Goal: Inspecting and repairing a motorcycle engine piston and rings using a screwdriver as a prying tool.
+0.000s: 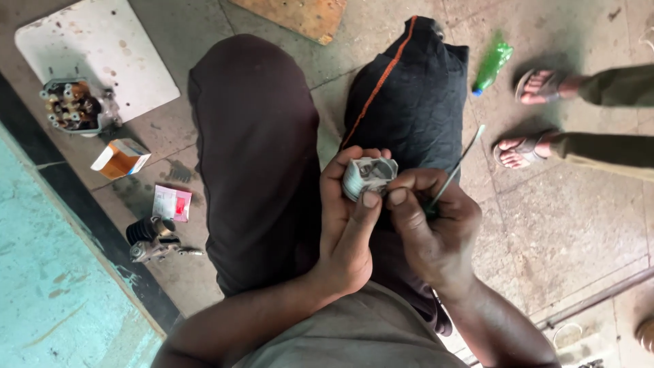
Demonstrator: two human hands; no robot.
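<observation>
My left hand (351, 218) grips a small round silvery metal part (368, 176), held over my lap with the thumb pressed on its lower edge. My right hand (432, 225) touches the same part with its thumb and holds a thin metal tool (458, 163) that sticks up and to the right. Both hands sit above my dark trousers (259, 157), between my knees.
On the concrete floor at left lie a metal engine part (75, 107) on the edge of a white board (95, 48), an orange-white carton (121, 158), a pink-white packet (172, 203) and a black-and-metal assembly (153, 240). A green bottle (492, 65) and another person's sandalled feet (538, 116) are at right.
</observation>
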